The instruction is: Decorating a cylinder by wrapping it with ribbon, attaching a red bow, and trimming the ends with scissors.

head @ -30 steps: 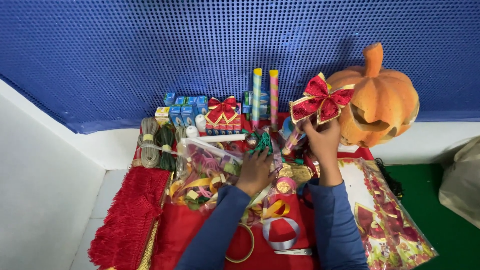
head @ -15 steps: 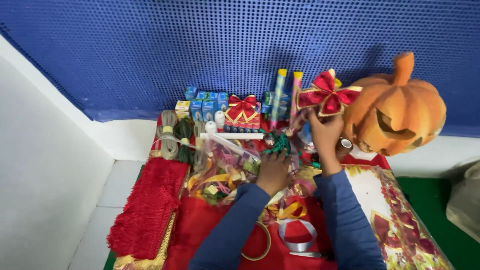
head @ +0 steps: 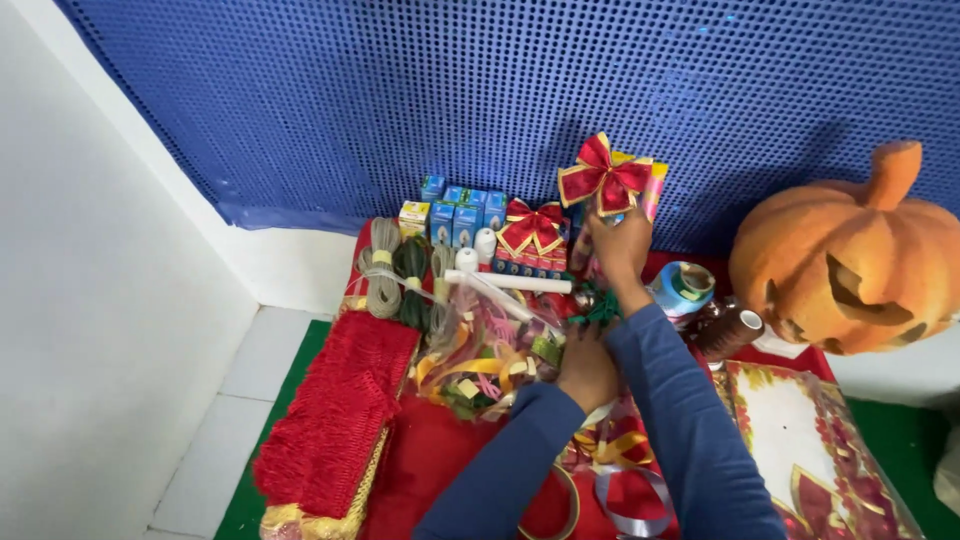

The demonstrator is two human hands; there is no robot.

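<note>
Closest in, a silver ribbon loop (head: 632, 500) and a thin ring (head: 560, 505) lie on the red cloth (head: 425, 460), partly cut off by the bottom edge and by the blue sleeves. To the left sits a folded red fringe trim (head: 335, 420) with a gold edge; to the right, a flat clear packet with a red and gold border (head: 810, 450) runs out of view. The left hand (head: 587, 368) is curled, knuckles up, resting at the edge of a clear bag of mixed ribbon scraps (head: 480, 350); what its fingers grip, if anything, I cannot tell. Just beyond it lies a small green bow (head: 600, 305). The right hand (head: 620, 245) is raised and pinched closed on the base of a red bow with gold trim (head: 603, 178), holding it up against the blue perforated wall (head: 500, 90). Behind it, a tall wrapped roll (head: 652, 190) is mostly hidden. Further back stand coils of cord (head: 395, 270), a white tube (head: 510, 282), small blue boxes (head: 462, 215), a yellowish box (head: 413, 217) and a second red bow (head: 532, 228). A tape roll (head: 682, 285) and an orange carved pumpkin (head: 850, 260) sit to the right.
</note>
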